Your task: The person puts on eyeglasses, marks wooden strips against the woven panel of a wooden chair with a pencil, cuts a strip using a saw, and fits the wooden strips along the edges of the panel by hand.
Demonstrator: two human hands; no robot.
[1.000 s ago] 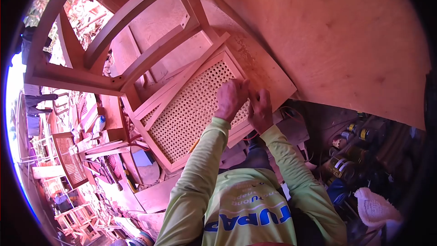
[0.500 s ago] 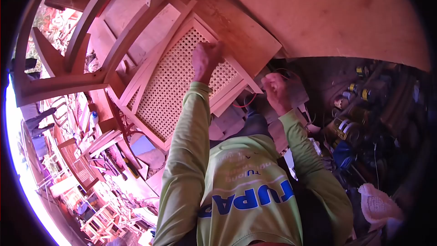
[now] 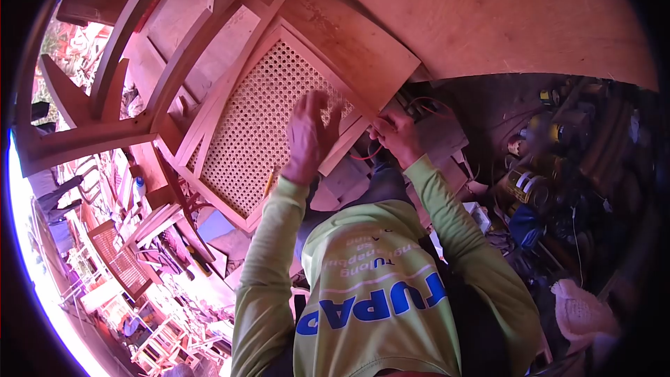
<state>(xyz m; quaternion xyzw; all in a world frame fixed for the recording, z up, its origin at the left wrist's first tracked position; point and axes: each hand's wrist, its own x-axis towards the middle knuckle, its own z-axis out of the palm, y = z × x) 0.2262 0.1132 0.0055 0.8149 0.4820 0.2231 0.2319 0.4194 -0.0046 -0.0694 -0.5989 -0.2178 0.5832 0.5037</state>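
Note:
A wooden frame with woven cane webbing (image 3: 244,122) lies tilted in front of me, loose-looking wooden strips along its left side. My left hand (image 3: 307,141) is over the webbing's lower right part, fingers stretched out and thumb apart, slightly blurred; whether it touches the cane I cannot tell. My right hand (image 3: 399,138) is beside the frame's right corner, with thumb and fingers pinched together. What sits between those fingertips is too small to make out. A thin yellow stick (image 3: 269,183) rests near the frame's lower edge, close to my left wrist.
A curved wooden chair frame (image 3: 91,141) stands at the left. Beyond the cane frame is a large wooden board (image 3: 502,21). Cans (image 3: 527,187) and dark clutter fill the right side, with a thin red cord (image 3: 436,105) nearby. Another cane panel (image 3: 120,258) is at lower left.
My left hand has come back toward me across the webbing and its fingers have straightened. My right hand has moved left to the frame's corner. The yellow stick now shows.

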